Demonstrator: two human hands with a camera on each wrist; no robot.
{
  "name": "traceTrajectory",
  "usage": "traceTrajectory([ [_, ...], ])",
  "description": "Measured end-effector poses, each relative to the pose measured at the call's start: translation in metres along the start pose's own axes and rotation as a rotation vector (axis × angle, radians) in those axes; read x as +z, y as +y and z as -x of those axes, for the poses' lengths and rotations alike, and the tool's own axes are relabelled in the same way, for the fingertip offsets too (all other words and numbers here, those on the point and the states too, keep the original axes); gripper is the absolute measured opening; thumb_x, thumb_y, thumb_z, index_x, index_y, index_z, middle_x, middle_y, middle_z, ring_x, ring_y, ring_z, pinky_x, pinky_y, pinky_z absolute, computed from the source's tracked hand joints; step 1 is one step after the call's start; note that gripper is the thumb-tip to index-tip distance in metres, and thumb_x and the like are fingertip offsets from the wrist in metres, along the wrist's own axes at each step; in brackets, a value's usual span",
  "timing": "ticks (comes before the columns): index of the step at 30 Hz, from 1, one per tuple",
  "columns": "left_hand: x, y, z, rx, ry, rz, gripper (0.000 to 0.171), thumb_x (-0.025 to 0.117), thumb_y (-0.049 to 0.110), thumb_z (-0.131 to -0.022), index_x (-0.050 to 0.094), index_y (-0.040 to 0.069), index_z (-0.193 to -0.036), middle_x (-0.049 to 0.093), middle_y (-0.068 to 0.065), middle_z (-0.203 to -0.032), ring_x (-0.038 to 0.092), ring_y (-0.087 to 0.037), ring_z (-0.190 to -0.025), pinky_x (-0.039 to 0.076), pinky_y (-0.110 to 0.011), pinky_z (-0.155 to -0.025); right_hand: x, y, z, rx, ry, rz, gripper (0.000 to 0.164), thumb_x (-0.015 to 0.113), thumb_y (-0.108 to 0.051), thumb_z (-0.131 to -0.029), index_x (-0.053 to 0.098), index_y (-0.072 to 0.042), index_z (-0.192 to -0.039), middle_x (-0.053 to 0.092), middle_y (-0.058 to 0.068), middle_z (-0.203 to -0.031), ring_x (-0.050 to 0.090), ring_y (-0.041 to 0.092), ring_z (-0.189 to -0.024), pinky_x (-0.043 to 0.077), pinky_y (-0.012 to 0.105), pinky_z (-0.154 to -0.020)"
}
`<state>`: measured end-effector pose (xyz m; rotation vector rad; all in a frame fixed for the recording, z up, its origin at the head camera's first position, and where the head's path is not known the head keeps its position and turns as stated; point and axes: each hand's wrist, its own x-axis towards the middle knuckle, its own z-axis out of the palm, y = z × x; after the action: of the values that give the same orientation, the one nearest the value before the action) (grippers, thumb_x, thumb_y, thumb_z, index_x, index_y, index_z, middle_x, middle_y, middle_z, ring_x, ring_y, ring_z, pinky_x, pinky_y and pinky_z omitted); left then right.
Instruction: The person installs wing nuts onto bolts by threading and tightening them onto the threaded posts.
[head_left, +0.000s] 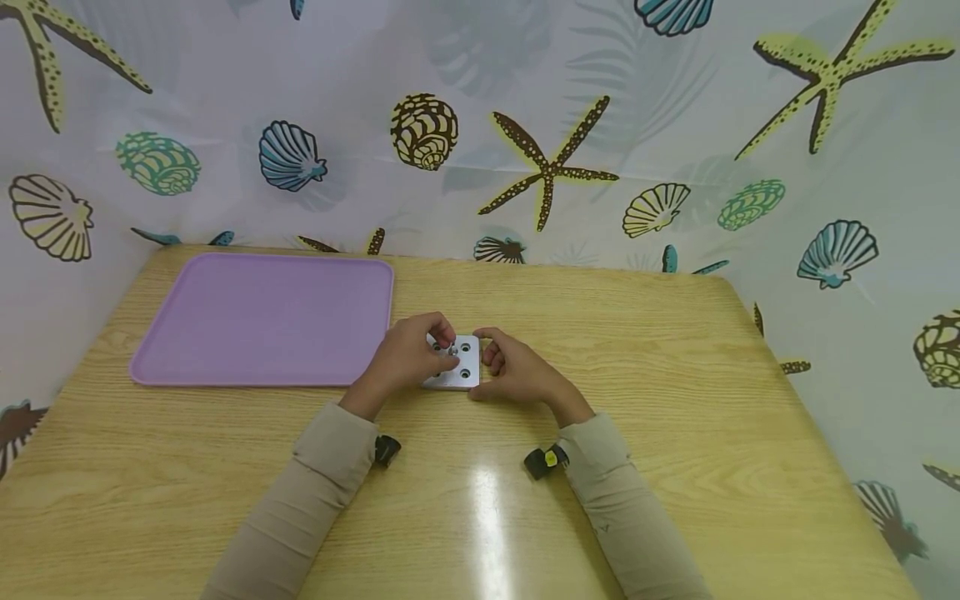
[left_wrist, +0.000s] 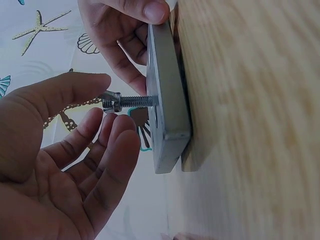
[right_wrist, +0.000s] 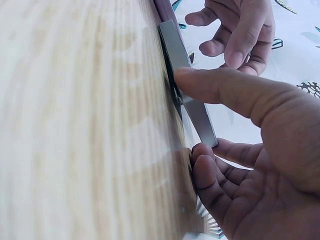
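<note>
A square silver metal plate (head_left: 472,361) with recessed round holes lies flat, low over the table between the two hands. One threaded screw (left_wrist: 136,101) stands upright out of the plate's top face, its head clear of the surface. My left hand (head_left: 408,357) comes over the plate from the left, its thumb and fingertips pinching around the screw's head. From the right, my right hand (head_left: 521,371) grips the plate by its edges, thumb at the near side and forefinger at the far corner. Its other fingers curl in beside the plate.
A purple tray (head_left: 262,317) lies on the wood-grain table (head_left: 637,358) at the left, its right edge close to the left hand. Behind the table hangs a white curtain (head_left: 337,67) printed with shells and starfish. Both sleeved wrists carry small black devices.
</note>
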<state>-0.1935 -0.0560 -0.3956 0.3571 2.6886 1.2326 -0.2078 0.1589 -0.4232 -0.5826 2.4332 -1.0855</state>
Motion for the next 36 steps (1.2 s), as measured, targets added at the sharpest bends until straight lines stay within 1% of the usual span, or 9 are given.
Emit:
traceTrajectory([
  [7,-0.0021,-0.0005,-0.0014,0.001,-0.03,0.023,0.019,0.076,0.014,-0.083,0.065,0.011,-0.099,0.069,-0.006,-0.099,0.064,-0.018,-0.082,0.047,-0.028,-0.069,-0.0003,-0.0009,0.0008,-0.002,-0.002,-0.004,0.084,0.085,-0.016,-0.079,0.038,-0.009,-0.148,0.054,0.009,-0.108,0.05,0.018,-0.091,0.045,0.031,-0.085],
  [13,-0.0043,-0.0006,-0.002,0.012,-0.046,0.047,0.018,0.074,0.011,-0.085,0.066,0.008,-0.101,0.07,-0.008,-0.1,0.066,-0.02,-0.084,0.05,-0.029,-0.07,-0.0012,-0.0015,0.0009,0.004,-0.003,-0.009,0.084,0.085,-0.017,-0.079,0.038,-0.01,-0.149,0.054,0.009,-0.109,0.05,0.018,-0.091,0.045,0.031,-0.085],
  [19,-0.004,-0.0027,-0.0027,0.016,-0.039,0.049,0.018,0.071,0.011,-0.086,0.067,0.007,-0.102,0.071,-0.008,-0.1,0.066,-0.019,-0.082,0.049,-0.028,-0.069,-0.0002,-0.0008,0.0001,0.011,-0.002,-0.012,0.085,0.085,-0.016,-0.078,0.038,-0.01,-0.148,0.054,0.008,-0.108,0.05,0.017,-0.09,0.045,0.031,-0.084],
  [27,-0.0039,-0.0023,-0.0032,-0.003,-0.025,0.029,0.012,0.065,0.01,-0.088,0.067,0.009,-0.1,0.071,-0.007,-0.098,0.062,-0.015,-0.076,0.045,-0.027,-0.067,-0.0003,-0.0011,0.0001,0.009,-0.003,-0.009,0.084,0.085,-0.017,-0.079,0.038,-0.01,-0.148,0.055,0.009,-0.109,0.05,0.018,-0.091,0.045,0.031,-0.085],
  [31,-0.0041,-0.0021,-0.0037,-0.009,-0.017,0.019,0.011,0.066,0.01,-0.089,0.068,0.01,-0.099,0.071,-0.006,-0.098,0.06,-0.015,-0.074,0.044,-0.027,-0.066,-0.0009,-0.0019,0.0004,0.012,-0.002,-0.01,0.084,0.084,-0.017,-0.079,0.037,-0.01,-0.149,0.055,0.009,-0.109,0.05,0.017,-0.091,0.045,0.03,-0.085],
  [36,-0.0041,-0.0029,-0.0039,-0.015,-0.01,0.016,0.013,0.067,0.011,-0.089,0.068,0.008,-0.101,0.071,-0.007,-0.099,0.061,-0.015,-0.076,0.045,-0.027,-0.068,-0.0005,-0.0026,0.0002,0.013,-0.003,-0.012,0.085,0.085,-0.017,-0.079,0.037,-0.009,-0.149,0.054,0.009,-0.108,0.05,0.017,-0.09,0.044,0.031,-0.084],
])
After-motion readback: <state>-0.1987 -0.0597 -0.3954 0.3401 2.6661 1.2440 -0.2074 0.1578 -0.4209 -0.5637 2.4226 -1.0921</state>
